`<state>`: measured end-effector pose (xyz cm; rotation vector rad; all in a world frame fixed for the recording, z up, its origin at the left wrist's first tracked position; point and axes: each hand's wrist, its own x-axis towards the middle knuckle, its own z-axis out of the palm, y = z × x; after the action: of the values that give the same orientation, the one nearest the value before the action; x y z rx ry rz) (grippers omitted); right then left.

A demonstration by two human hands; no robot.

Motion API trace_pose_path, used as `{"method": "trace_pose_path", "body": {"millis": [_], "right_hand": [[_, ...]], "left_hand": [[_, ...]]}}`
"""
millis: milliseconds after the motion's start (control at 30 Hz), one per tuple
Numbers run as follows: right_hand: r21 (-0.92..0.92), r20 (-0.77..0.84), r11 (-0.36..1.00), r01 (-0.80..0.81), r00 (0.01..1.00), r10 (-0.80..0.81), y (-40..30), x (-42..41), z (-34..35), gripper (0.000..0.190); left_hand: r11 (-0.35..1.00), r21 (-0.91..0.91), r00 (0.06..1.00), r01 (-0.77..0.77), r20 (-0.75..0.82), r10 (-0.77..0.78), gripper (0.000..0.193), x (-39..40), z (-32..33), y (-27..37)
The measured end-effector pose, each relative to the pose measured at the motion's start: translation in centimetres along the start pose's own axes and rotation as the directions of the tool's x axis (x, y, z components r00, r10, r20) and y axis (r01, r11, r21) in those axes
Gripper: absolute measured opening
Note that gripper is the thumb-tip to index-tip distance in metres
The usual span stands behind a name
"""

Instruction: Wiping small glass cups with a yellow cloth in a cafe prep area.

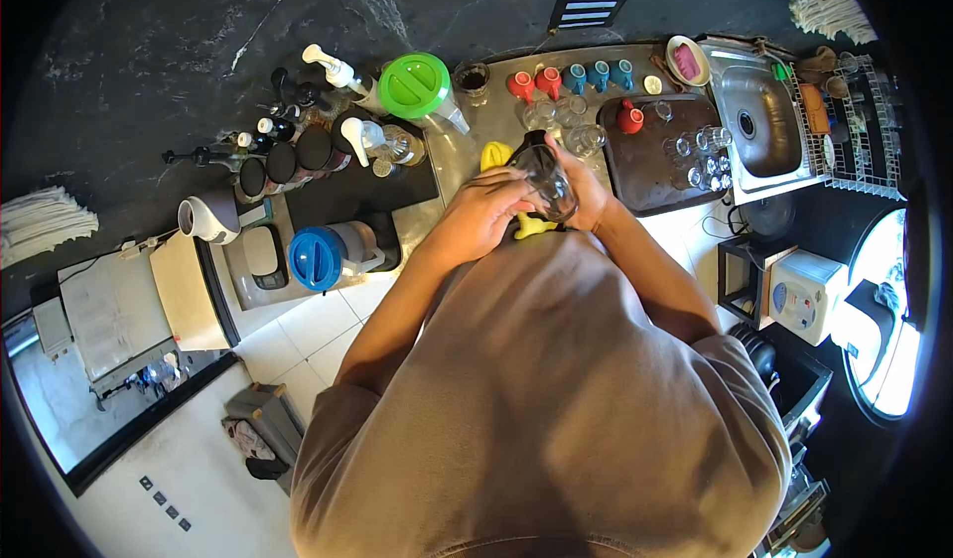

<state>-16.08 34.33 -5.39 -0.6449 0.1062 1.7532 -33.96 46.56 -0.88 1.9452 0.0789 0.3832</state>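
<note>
In front of my chest I hold a clear glass vessel (552, 189), tilted. My right hand (588, 194) wraps around its right side. The fingers of my left hand (480, 208) press against its left side. Yellow cloth (495, 156) shows just beyond my left hand, and another yellow piece (533, 226) shows below the glass; whether they join is hidden. Something black (534, 138) sits at the vessel's far end, partly covered. Just past my right hand, upturned clear glasses (585, 139) stand on the steel counter (465, 162).
Red cups (521, 85) and blue cups (600, 75) line the counter's back. A dark tray (640, 178) holds small glasses and a red cup, beside the sink (763, 122). To the left are a green-lidded pitcher (414, 85), pump bottles (365, 137) and a blue-lidded pitcher (316, 259).
</note>
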Motion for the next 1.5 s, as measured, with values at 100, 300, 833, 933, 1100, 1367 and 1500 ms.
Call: {"method": "trace_pose_path", "body": {"millis": [100, 300, 833, 933, 1100, 1367, 1500], "right_hand": [[0.034, -0.079, 0.993, 0.114, 0.991, -0.111, 0.4, -0.2, 1.1, 0.066], [0.175, -0.015, 0.968, 0.178, 0.984, -0.178, 1.3, 0.3, 0.7, 0.08], [-0.952, -0.163, -0.089, -0.292, 0.733, -0.66, 0.9, 0.2, -6.4, 0.082], [-0.939, -0.074, -0.178, -0.294, 0.679, -0.73, -0.8, 1.1, -6.8, 0.07], [-0.782, -0.064, -0.392, -0.485, 0.689, -0.722, -2.1, 2.8, -7.3, 0.058], [-0.729, -0.126, -0.449, -0.517, 0.746, -0.654, -1.4, 6.5, -11.8, 0.059], [-0.782, -0.128, -0.41, -0.47, 0.764, -0.633, -1.6, 5.7, -12.5, 0.062]], "left_hand": [[0.972, 0.207, 0.994, -0.11, 0.004, 0.112, 0.022, 0.4, -0.5, -1.3], [0.913, 0.406, 0.962, -0.022, -0.241, 0.13, 0.031, 0.9, 1.3, -3.2], [-0.083, -0.948, 0.815, 0.307, 0.306, -0.492, 0.018, -1.5, 9.5, -21.4], [-0.097, -0.935, 0.803, 0.341, 0.343, -0.488, 0.032, 0.7, 9.3, -23.4], [0.463, -0.598, 0.645, 0.654, 0.121, -0.754, 0.061, 2.0, 5.8, -20.3], [0.484, -0.545, 0.596, 0.685, 0.036, -0.802, 0.047, -1.6, 4.1, -16.9], [0.585, -0.474, 0.633, 0.658, -0.073, -0.77, 0.039, -0.1, 5.6, -14.8]]}}
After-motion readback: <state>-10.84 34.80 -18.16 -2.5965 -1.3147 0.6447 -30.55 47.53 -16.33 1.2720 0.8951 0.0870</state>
